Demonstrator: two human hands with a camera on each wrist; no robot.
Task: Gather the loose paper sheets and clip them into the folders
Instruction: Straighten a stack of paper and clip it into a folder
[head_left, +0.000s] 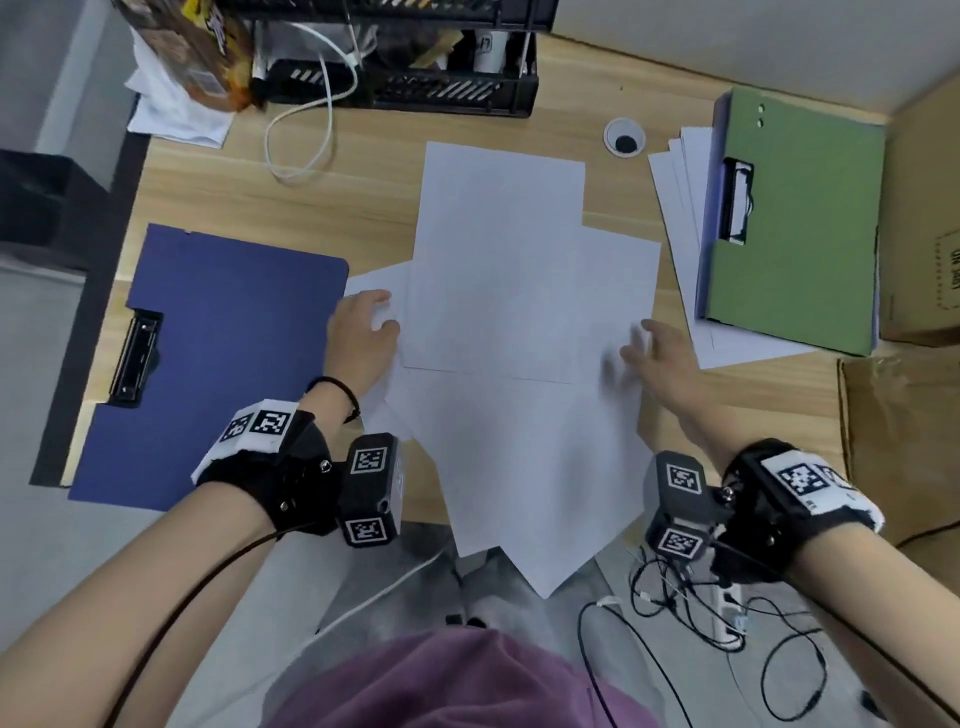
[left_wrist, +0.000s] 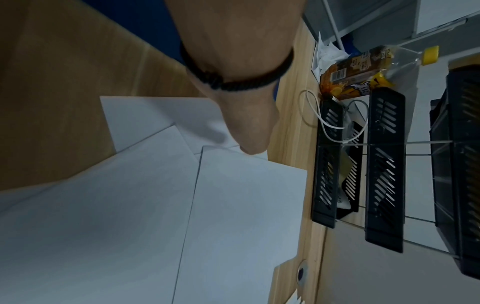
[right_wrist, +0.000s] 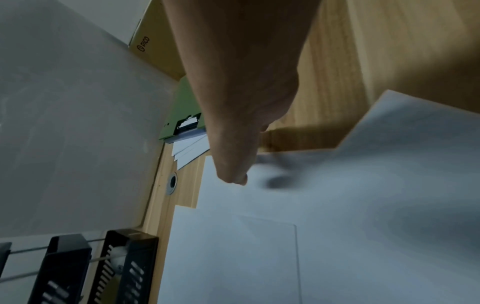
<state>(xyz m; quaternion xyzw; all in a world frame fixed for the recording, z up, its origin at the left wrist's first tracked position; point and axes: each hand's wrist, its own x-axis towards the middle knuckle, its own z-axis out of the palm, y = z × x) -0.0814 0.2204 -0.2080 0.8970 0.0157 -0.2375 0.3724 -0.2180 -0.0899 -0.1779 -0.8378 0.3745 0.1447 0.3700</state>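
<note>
Several loose white paper sheets (head_left: 514, 312) lie fanned over the middle of the wooden desk, one hanging over the front edge. My left hand (head_left: 363, 327) rests with spread fingers on the left edge of the sheets (left_wrist: 233, 205). My right hand (head_left: 654, 348) presses the right edge of the sheets (right_wrist: 337, 226), fingers fairly straight and blurred. A blue clip folder (head_left: 208, 364) lies open at the left. A green clip folder (head_left: 795, 218) lies at the right on top of more white sheets (head_left: 675, 197).
A black mesh desk organiser (head_left: 415, 78) stands at the back with a white cable (head_left: 311, 130) and a snack bag (head_left: 208, 52). A cable hole (head_left: 625, 137) sits in the desk. Cardboard boxes (head_left: 919, 208) stand at the right. Cables hang below the front edge.
</note>
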